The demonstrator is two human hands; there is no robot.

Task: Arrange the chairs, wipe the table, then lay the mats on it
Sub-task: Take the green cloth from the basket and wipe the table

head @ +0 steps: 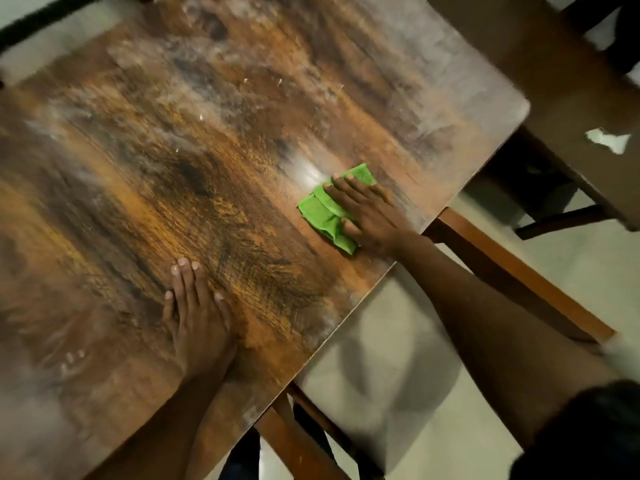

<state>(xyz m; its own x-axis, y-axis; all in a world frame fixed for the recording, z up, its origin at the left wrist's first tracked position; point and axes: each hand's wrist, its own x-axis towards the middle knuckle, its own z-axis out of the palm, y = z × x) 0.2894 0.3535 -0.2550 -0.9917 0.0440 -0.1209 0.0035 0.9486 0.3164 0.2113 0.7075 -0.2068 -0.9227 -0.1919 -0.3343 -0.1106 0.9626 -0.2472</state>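
A worn brown wooden table point(214, 161) fills most of the view, with pale dusty smears and a few small white crumbs near its middle. My right hand point(370, 213) presses flat on a crumpled green cloth point(323, 211) near the table's right edge. My left hand point(197, 313) lies flat on the tabletop near the front edge, fingers together and holding nothing. No mats are in view.
A second brown wooden surface point(540, 74) stands at the upper right with a small white scrap point(609, 140) on it. Wooden table legs and rails point(512, 271) show below the right edge over a pale tiled floor point(398, 358). A dark strip point(31, 22) crosses the top left corner.
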